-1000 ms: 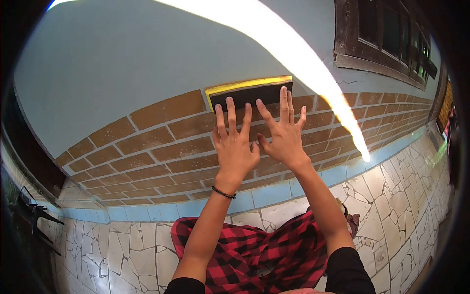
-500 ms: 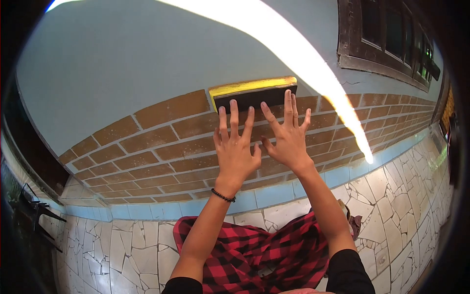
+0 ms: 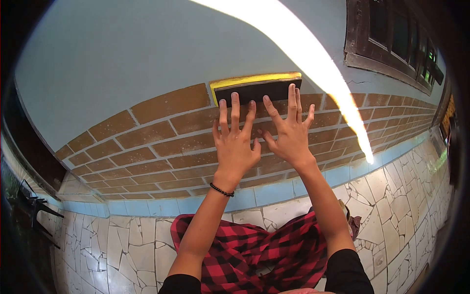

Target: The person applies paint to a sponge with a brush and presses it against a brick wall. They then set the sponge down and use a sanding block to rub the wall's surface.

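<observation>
A dark rectangular block [image 3: 259,90] with a yellow strip along its top and left edge lies flat against the wall, in the top row of the painted brown bricks. My left hand [image 3: 235,142] is spread flat on the brick pattern just below it, fingertips at the block's lower edge. My right hand [image 3: 290,132] is spread beside it, its fingers reaching onto the block's lower right part. A black bead bracelet [image 3: 221,190] circles my left wrist. Neither hand grips anything.
The wall is pale blue above, brown brick pattern [image 3: 161,142] below, then a blue band [image 3: 274,192]. Cracked white mosaic floor [image 3: 122,255] runs along it. A dark window frame [image 3: 391,44] is upper right. A sunlight streak [image 3: 313,63] crosses the wall. Red checked cloth [image 3: 264,255] covers my lap.
Both hands have slid slightly up the wall toward the block; the view shifted a little, so the block sits slightly right of before.
</observation>
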`<state>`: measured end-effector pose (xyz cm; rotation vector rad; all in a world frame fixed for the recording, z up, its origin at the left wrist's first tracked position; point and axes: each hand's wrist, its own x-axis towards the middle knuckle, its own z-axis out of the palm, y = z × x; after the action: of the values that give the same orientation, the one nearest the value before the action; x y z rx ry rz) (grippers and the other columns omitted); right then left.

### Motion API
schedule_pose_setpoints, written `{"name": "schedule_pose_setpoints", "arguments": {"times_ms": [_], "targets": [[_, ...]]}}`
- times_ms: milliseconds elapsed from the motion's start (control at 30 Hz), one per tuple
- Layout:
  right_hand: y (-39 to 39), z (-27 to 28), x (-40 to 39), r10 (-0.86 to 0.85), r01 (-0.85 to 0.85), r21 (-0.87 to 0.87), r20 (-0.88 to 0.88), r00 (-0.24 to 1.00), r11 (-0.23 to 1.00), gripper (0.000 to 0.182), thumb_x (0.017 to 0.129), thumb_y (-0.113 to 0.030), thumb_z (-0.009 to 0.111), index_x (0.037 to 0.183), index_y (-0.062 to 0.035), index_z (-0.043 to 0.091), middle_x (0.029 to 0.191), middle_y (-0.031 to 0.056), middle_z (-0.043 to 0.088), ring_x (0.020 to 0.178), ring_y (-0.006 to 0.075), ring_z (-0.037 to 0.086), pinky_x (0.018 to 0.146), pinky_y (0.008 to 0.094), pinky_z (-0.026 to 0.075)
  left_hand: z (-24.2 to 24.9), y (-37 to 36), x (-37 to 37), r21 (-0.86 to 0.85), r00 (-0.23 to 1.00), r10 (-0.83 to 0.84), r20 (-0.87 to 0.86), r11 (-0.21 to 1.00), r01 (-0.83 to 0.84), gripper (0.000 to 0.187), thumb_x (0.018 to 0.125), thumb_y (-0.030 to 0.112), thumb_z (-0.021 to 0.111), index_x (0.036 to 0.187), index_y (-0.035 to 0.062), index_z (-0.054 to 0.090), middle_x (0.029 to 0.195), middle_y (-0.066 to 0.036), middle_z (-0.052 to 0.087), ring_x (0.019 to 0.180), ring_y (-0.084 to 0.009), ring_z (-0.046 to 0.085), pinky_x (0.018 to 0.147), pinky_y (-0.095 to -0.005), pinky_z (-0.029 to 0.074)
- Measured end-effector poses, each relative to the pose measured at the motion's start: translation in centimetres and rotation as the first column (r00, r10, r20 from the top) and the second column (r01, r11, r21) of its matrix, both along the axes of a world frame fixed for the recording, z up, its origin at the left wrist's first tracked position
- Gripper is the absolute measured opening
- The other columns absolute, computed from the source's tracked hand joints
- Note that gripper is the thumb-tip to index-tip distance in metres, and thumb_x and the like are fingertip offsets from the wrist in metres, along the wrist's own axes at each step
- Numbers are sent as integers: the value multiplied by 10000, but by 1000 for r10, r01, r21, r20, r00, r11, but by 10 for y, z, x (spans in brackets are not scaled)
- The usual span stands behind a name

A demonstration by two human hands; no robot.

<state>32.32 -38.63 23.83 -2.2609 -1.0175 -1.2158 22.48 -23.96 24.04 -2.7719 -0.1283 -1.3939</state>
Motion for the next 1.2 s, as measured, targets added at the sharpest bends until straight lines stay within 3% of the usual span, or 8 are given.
{"name": "schedule_pose_setpoints", "arguments": {"times_ms": [300, 800, 1000, 1200], "targets": [[2, 6, -13, 67, -66, 121, -3, 998, 990, 834, 860, -432, 785, 1605, -402, 410, 1733, 243, 139, 1606, 397, 184, 1115, 810, 141, 8, -5, -9, -24, 999, -39, 36, 999, 40, 924, 749, 242, 780, 1611, 255, 445, 1734, -156, 187, 1577, -430, 165, 1154, -625, 369], [-2, 18, -15, -35, 34, -19, -51, 998, 999, 911, 832, -408, 832, 1622, -399, 378, 1740, 234, 85, 1612, 382, 162, 1117, 819, 168, 16, -11, -5, -34, 1000, 9, -20, 999, -10, 939, 750, 243, 768, 1621, 227, 417, 1734, -165, 186, 1574, -447, 180, 1158, -635, 375], [-6, 21, -33, -24, 24, 4, -86, 996, 1000, 886, 841, -360, 821, 1619, -371, 397, 1737, 243, 97, 1609, 390, 166, 1116, 821, 169, 20, -16, -19, -78, 999, -38, -16, 996, 37, 946, 757, 233, 756, 1625, 134, 394, 1736, -168, 180, 1577, -446, 167, 1188, -658, 314], [9, 19, -17, -80, 80, 20, -37, 996, 997, 874, 837, -303, 819, 1611, -364, 417, 1735, 248, 111, 1608, 396, 169, 1112, 824, 177, 13, -5, -1, 26, 998, 59, -24, 998, -59, 948, 759, 199, 732, 1630, 101, 372, 1737, -164, 179, 1583, -431, 155, 1200, -674, 284]]}}
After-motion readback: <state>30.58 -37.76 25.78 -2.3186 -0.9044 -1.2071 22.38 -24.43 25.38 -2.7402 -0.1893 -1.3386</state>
